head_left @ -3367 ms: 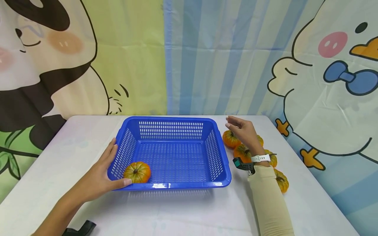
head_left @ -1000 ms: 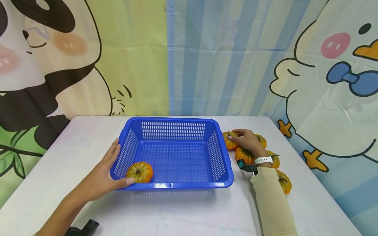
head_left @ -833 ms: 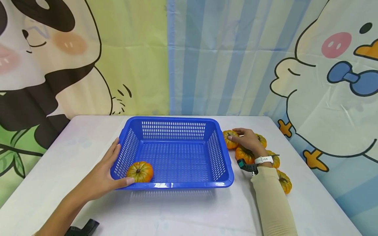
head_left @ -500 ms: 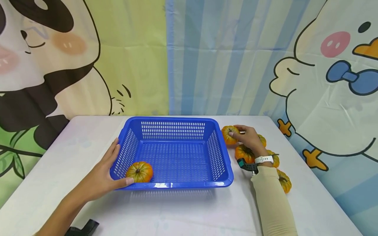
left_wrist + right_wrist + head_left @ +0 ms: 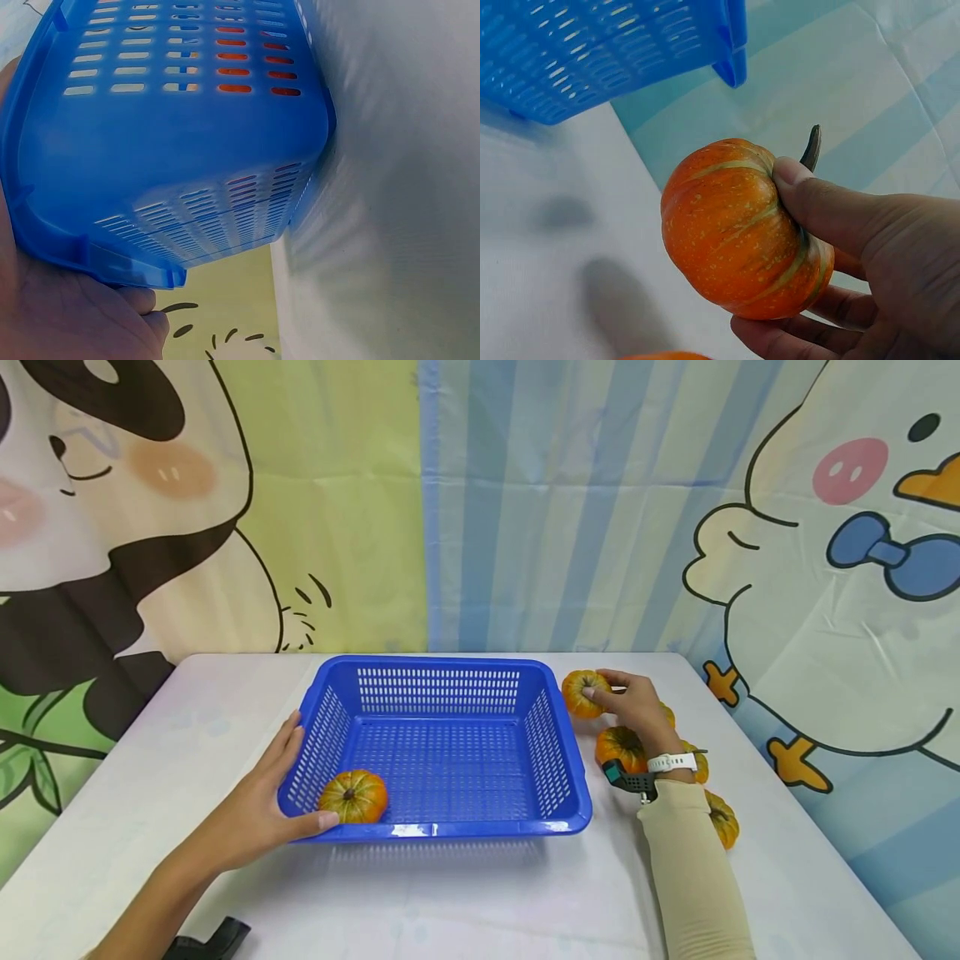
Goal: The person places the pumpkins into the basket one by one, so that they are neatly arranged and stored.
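While the left hand (image 5: 251,814) rests spread against the near-left corner of the blue basket (image 5: 480,831), which contains one pumpkin (image 5: 353,797), the right hand (image 5: 636,703) pinches a second pumpkin (image 5: 731,229) above the counter (image 5: 450,902), just right of the basket. More pumpkins (image 5: 619,747) lie nearby.

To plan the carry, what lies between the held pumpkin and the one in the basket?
In the head view, the basket's right wall and bare floor lie between them.
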`<state>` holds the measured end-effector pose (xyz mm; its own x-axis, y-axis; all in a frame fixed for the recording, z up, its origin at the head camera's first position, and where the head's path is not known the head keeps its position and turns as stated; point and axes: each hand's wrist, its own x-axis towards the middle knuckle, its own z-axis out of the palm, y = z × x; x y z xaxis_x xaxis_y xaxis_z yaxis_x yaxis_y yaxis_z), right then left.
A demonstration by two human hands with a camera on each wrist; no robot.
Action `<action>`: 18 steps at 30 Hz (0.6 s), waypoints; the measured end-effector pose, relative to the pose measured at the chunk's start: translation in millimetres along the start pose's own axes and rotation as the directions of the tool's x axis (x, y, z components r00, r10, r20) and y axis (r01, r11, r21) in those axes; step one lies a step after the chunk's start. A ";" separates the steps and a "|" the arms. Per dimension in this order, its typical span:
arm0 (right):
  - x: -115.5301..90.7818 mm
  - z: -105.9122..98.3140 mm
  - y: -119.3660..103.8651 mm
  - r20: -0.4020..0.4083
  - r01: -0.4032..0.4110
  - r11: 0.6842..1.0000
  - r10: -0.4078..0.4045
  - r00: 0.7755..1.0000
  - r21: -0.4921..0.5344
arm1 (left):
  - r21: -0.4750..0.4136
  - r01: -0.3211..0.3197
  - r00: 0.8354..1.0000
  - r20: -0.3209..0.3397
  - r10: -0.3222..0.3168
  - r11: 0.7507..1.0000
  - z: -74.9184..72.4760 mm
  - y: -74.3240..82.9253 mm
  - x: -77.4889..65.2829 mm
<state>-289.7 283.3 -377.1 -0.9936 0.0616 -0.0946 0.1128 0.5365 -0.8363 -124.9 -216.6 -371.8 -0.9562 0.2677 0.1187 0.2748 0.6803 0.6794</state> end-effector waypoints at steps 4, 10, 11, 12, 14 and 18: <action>-3.3 -1.0 -5.9 -0.009 0.029 1.000 -0.029 1.000 0.000 | 0.003 0.003 1.000 0.000 -0.003 1.000 0.4 -0.8 0.0; -9.3 -3.0 -15.8 -0.045 0.122 0.992 -0.123 0.991 -0.017 | 0.010 0.016 1.000 0.003 -0.016 1.000 0.2 -0.8 0.5; -10.4 -3.5 -17.6 -0.050 0.132 0.991 -0.132 0.990 -0.013 | 0.009 0.016 1.000 0.003 -0.016 1.000 0.3 -0.8 0.6; -11.5 -3.7 -19.2 -0.051 0.141 0.990 -0.141 0.989 -0.009 | 0.009 0.016 1.000 0.003 -0.016 1.000 0.3 -0.7 0.6; -13.5 -4.6 -22.3 -0.053 0.159 0.987 -0.158 0.986 0.000 | 0.006 0.011 1.000 0.002 -0.012 1.000 0.3 -0.9 0.5; -16.0 -5.3 -26.8 -0.058 0.176 0.984 -0.174 0.983 0.030 | 0.000 0.008 1.000 0.000 -0.008 1.000 0.2 -1.3 -0.2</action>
<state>-276.9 272.4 -350.3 -0.9963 0.0164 0.0840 -0.0638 0.5134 -0.8558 -125.1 -217.4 -372.8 -0.9583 0.2623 0.1132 0.2672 0.6826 0.6802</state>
